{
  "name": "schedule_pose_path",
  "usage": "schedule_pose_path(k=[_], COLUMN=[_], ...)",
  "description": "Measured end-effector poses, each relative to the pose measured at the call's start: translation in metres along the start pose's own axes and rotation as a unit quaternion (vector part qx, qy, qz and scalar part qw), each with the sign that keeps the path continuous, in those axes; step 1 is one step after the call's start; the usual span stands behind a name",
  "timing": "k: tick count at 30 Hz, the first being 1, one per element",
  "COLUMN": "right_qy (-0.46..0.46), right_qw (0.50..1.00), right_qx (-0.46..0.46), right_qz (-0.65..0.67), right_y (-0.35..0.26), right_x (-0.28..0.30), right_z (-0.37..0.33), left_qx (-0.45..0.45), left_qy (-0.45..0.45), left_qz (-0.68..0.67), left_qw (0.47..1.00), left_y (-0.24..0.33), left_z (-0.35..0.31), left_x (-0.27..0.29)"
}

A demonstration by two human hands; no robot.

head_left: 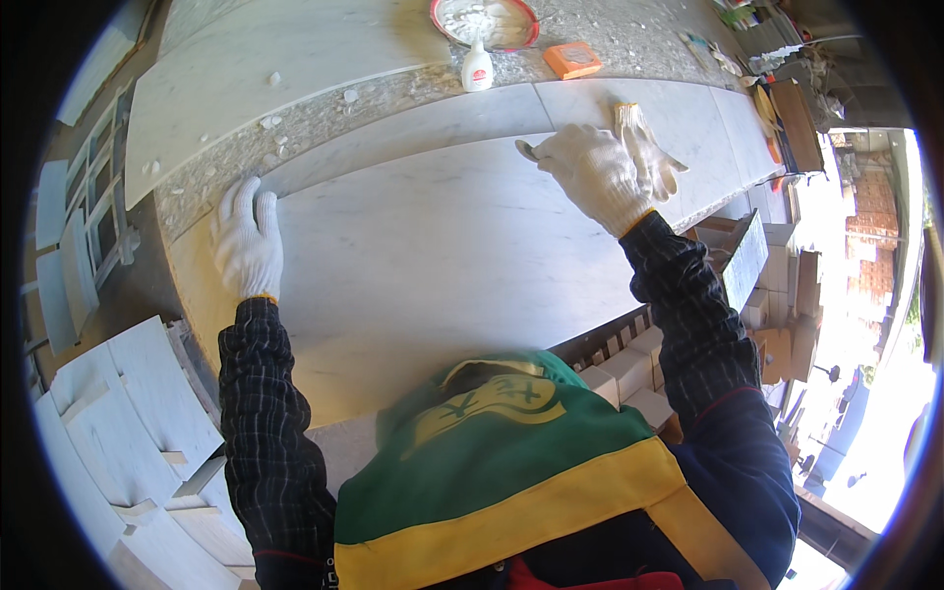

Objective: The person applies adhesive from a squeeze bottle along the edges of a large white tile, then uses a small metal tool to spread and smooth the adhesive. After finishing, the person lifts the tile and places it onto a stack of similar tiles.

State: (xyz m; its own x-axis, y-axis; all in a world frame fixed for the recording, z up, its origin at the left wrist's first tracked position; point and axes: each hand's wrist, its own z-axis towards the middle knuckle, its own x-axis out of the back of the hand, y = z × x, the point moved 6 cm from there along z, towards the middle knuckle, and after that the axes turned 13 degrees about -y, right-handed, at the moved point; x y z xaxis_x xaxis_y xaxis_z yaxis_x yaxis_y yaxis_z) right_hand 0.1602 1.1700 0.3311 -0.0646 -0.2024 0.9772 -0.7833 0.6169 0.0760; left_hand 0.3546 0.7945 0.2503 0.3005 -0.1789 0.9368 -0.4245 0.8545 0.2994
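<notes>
A long pale marble slab (442, 236) with faint grey veins lies in front of me. My left hand (248, 238), in a white knitted glove, rests along its left end with the fingers stretched out, open. Also gloved, my right hand (595, 177) is at the slab's far right corner. Its thumb points out to the left, while the other fingers are bent and partly hidden; it looks open, with no held thing visible. Right beside it lies a loose white work glove (644, 152). Behind the slab runs a jointed strip of marble (433, 120).
Beyond stand a white bottle (477, 71), an orange box (572, 60) and a red-rimmed basin (531, 29) of white paste. Stone chips (270, 122) litter the rough far surface by another marble slab (295, 74). Stacked pale panels (133, 423) stand lower left; boxes (629, 369) lie right.
</notes>
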Motion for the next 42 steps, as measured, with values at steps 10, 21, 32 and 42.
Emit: schedule_pose_path(k=[10,21,32,42], right_qy=[-0.076,-0.050,-0.057,0.067], right_qw=[0.994,0.993,0.995,0.993], right_qx=[-0.056,0.022,0.033,0.024], right_qz=[-0.057,-0.108,-0.079,0.098], right_y=[-0.017,-0.028,-0.035,0.007], right_x=[-0.035,-0.039,-0.034,0.002], right_z=[0.022,0.013,0.015,0.022], left_qx=[-0.004,0.008,0.004,-0.013], left_qy=[0.000,0.009,0.008,0.030], left_qz=[-0.011,0.015,0.008,0.012], left_qw=[1.000,1.000,1.000,0.999], left_y=[0.003,0.000,0.000,0.004], left_z=[0.000,-0.001,0.000,-0.002], left_x=[0.002,0.000,0.000,0.004])
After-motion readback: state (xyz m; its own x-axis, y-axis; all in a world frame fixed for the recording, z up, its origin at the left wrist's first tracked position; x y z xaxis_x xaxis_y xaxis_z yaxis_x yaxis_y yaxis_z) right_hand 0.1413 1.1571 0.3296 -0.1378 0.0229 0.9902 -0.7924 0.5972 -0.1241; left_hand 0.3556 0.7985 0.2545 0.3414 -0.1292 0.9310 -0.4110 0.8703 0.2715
